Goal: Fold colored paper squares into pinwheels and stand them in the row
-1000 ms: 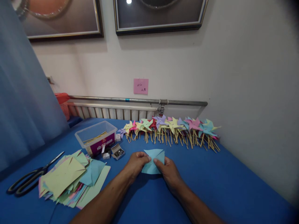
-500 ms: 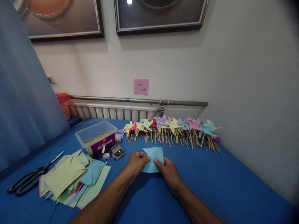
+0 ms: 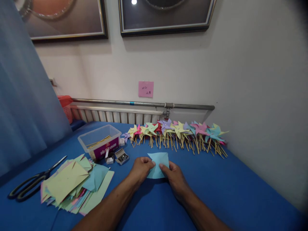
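A light blue paper square (image 3: 158, 160) is held up between my two hands over the blue table. My left hand (image 3: 141, 168) pinches its left edge, thumb on the front face. Its right edge is gripped by my right hand (image 3: 176, 178), with the thumb also on the front and the fingers behind, partly hidden. To the left lies a pile of coloured paper sheets (image 3: 64, 181), some with slits cut in from the corners. Beyond my left hand sit a small open box of metal fasteners (image 3: 122, 157) and another small box (image 3: 110, 158).
Finished paper pinwheels (image 3: 179, 128) on sticks lie in a row along the wall side. A clear plastic tub (image 3: 99, 141) holds thin sticks. Black-handled scissors (image 3: 36, 183) lie at the far left, near a blue curtain (image 3: 26, 83). Pipes (image 3: 144, 104) run along the wall.
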`<act>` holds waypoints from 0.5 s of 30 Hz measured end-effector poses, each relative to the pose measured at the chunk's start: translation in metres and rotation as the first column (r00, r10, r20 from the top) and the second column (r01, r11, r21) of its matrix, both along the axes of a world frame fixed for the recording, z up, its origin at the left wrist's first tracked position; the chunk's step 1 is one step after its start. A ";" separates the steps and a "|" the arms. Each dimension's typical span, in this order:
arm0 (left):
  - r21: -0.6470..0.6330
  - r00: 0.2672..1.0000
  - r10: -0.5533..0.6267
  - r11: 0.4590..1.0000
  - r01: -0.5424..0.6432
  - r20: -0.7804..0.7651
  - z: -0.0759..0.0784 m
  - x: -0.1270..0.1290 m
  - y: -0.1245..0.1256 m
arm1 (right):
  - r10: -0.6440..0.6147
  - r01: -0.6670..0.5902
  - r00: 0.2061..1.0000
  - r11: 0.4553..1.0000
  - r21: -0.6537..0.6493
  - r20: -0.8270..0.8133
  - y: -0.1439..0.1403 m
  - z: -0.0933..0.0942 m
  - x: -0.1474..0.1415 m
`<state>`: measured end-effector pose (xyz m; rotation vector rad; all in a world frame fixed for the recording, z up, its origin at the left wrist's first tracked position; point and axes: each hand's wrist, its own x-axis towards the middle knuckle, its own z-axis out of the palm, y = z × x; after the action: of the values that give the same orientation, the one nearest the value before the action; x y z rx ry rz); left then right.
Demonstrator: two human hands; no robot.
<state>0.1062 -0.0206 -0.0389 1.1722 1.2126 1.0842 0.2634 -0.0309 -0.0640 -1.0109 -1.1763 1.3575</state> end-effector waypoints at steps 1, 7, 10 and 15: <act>-0.002 1.000 0.000 1.000 0.000 -0.001 0.000 0.000 0.000 | 0.001 -0.001 1.000 1.000 0.001 -0.006 0.000 -0.001 0.000; -0.011 1.000 -0.009 1.000 0.009 0.006 0.000 0.001 0.000 | -0.005 0.005 1.000 1.000 -0.004 0.012 0.002 -0.004 0.001; -0.021 1.000 -0.015 1.000 0.015 0.026 -0.001 0.001 0.001 | -0.010 0.010 1.000 1.000 -0.007 0.008 0.002 -0.003 0.000; -0.023 0.998 -0.002 1.000 0.004 0.066 -0.001 0.002 0.001 | -0.028 0.028 0.999 1.000 0.003 0.029 0.000 -0.001 0.000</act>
<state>0.1087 -0.0196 -0.0401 1.1117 1.1689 1.0958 0.2631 -0.0310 -0.0655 -1.0445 -1.1812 1.3225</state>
